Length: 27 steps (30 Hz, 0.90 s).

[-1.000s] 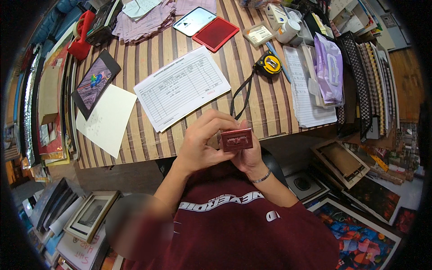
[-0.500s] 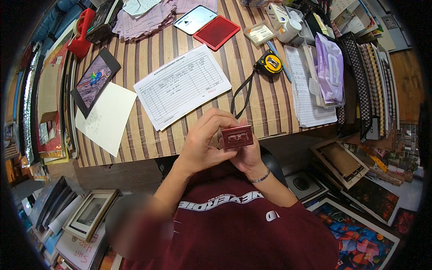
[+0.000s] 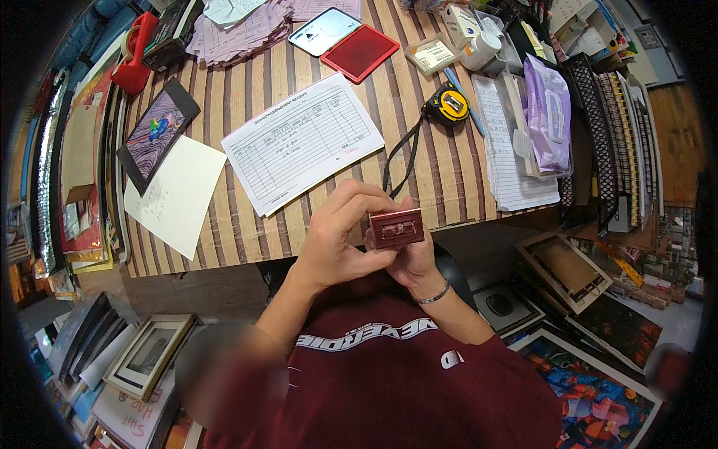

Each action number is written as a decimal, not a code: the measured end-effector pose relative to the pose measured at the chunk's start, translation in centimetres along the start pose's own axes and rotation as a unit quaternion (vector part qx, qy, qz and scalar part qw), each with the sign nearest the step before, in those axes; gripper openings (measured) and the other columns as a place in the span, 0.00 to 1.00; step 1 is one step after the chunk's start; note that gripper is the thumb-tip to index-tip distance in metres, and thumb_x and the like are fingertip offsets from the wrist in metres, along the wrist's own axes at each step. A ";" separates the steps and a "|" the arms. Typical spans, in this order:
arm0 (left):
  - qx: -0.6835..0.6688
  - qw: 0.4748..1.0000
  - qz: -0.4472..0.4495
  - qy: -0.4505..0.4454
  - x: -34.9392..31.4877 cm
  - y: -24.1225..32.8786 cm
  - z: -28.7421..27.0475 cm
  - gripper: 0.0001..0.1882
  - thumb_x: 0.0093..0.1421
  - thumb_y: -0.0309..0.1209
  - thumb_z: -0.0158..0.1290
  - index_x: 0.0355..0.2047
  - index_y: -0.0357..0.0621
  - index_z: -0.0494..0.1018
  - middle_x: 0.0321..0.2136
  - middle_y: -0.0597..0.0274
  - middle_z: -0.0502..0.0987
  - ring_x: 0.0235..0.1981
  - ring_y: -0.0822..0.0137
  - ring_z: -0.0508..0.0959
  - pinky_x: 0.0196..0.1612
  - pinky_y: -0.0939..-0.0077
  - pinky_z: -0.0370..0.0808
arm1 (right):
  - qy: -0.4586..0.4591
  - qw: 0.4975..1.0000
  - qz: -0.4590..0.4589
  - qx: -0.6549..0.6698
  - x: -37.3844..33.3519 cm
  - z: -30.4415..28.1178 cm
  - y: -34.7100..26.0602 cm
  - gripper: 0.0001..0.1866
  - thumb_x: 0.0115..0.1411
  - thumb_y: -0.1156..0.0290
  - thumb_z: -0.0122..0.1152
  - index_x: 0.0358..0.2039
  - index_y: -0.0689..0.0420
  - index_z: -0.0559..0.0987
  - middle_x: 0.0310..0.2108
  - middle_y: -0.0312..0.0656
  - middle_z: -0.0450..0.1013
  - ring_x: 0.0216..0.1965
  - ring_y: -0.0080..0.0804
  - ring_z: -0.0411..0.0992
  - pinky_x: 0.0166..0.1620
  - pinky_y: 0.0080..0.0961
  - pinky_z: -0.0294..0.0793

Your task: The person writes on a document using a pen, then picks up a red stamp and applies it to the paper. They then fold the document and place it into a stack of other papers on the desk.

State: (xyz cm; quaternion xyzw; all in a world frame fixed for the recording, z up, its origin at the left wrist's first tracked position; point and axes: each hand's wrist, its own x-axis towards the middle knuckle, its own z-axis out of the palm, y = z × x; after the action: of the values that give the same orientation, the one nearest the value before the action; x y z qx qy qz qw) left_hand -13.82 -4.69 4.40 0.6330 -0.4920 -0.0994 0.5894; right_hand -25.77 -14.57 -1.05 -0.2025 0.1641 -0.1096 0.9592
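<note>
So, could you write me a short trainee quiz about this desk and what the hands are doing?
1. True or false: the ink pad on the table lies open.
2. Which is nearer the tape measure: (a) the purple packet or (b) the red tape dispenser?
3. Fill in: the left hand and right hand hold a small, dark ____ block.

Key: 1 true; 2 a; 3 red.

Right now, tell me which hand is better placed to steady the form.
Left, probably: the left hand is nearer the form than the right hand, though both are at the stamp.
</note>
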 end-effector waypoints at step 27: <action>0.005 1.000 0.025 0.018 -0.3 -0.2 0.4 0.24 0.36 0.22 0.67 0.37 0.40 0.75 0.37 0.56 0.76 0.38 0.57 0.76 0.40 0.68 0.74 | 0.069 0.997 0.018 -0.026 0.0 1.1 0.0 0.28 0.72 0.45 0.32 0.42 0.55 0.74 0.32 0.37 0.74 0.33 0.26 0.75 0.35 0.23 0.76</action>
State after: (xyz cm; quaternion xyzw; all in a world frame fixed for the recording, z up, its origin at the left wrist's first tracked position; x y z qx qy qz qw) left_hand -14.14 -4.80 3.96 0.6250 -0.4973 -0.0704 0.5976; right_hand -25.38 -14.18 -0.10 -0.2165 0.2362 -0.1016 0.9418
